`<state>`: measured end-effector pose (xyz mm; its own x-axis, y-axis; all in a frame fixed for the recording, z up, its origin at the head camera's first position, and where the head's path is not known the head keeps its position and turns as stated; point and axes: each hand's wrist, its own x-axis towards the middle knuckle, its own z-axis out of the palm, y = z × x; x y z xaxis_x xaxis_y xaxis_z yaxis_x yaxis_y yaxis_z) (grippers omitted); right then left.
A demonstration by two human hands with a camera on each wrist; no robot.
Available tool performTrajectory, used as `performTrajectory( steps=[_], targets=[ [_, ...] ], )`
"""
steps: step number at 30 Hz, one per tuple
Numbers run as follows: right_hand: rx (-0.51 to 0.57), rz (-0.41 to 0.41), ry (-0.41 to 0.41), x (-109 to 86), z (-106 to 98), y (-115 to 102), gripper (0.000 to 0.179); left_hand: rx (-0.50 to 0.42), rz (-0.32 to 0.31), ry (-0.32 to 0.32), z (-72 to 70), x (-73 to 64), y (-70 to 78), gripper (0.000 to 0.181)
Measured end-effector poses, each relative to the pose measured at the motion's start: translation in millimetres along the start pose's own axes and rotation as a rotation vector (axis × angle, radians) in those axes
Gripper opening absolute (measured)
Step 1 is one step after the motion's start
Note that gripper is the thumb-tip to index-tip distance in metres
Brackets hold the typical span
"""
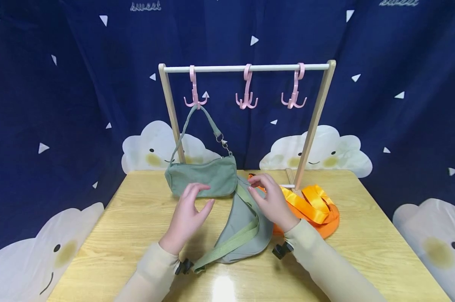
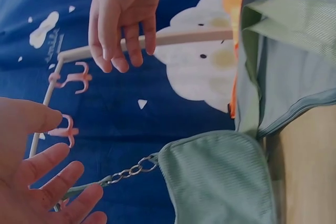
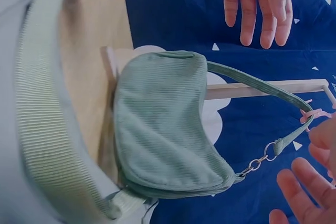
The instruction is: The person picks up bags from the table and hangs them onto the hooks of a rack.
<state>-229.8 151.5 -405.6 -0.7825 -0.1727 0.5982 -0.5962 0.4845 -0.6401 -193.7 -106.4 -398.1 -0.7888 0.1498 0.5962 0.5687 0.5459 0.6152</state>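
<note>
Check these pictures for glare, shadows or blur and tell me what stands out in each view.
Head view: a white glare patch on the table at the bottom edge, shadow beside the right sleeve; left wrist view: dimmer overall, with the rack turned sideways; right wrist view: the close wide strap looks slightly soft, the green bag clearer.

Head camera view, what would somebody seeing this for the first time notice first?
Probably the green bag, left of centre, its strap looped over the leftmost pink hook on the rack. Next might be the vivid orange fabric bundle on the right of the table. Then the hands: the left hand in front of the green bag, the right hand over the grey bag, both holding nothing.
</note>
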Motion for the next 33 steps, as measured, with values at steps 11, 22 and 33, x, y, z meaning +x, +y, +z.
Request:
performTrajectory(
  steps=[11,22,33],
  targets=[
    [-0.148,-0.02,-0.058,-33.3,-7.7,7.3,0.014,0.108,0.001,-0.173,13.2,-22.3,7.3,0.036],
    [-0.228,-0.094,-0.206,-47.4,-10.6,16.2,0.018,0.19,0.042,-0.353,23.8,-30.1,10.4,0.04],
    [-0.376,-0.238,-0.5,-42.1,-14.8,27.0,0.027,0.338,0.09,-0.552,44.8,-36.7,6.5,0.041]
  ],
)
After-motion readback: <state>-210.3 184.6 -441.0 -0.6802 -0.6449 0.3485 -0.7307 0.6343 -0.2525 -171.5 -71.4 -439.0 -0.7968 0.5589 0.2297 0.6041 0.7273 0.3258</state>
